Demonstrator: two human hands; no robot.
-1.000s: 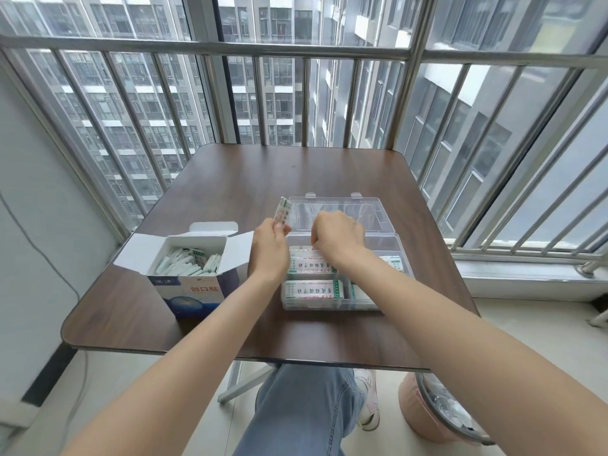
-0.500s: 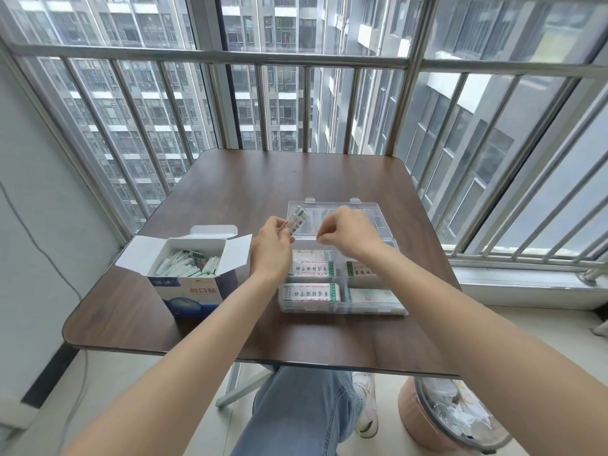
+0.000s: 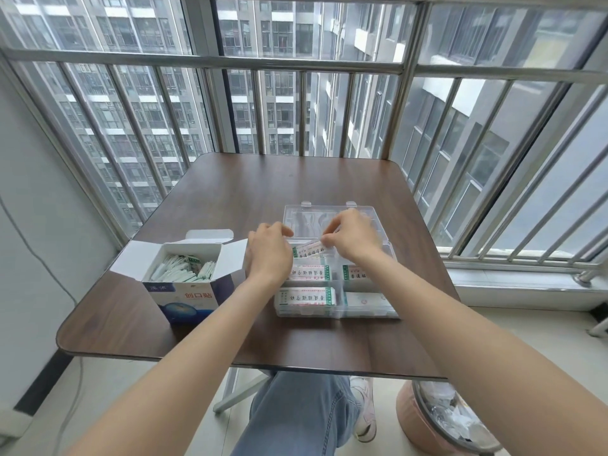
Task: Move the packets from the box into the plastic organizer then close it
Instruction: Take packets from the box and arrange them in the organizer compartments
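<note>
A clear plastic organizer [image 3: 339, 312] lies open on the brown table [image 3: 296, 179], its lid [image 3: 297, 215] folded back. Several white packets with green ends fill its compartments. One more packet [image 3: 309, 249] is held flat over the back left compartment: my right hand [image 3: 353, 236] pinches its right end and my left hand [image 3: 268, 253] holds its left end. The open blue and white box [image 3: 186, 292] stands to the left with several packets [image 3: 182, 273] still inside.
A metal railing and window bars run close behind and to the right of the table. A pink bin [image 3: 437, 422] with crumpled wrappers sits on the floor under the table's right front corner. My jeans-clad knee [image 3: 296, 413] shows below the table edge.
The packet that my left hand held upright near the lid now lies flat over the back left compartment, held at both ends. My right hand has moved forward from the front compartments to it.
</note>
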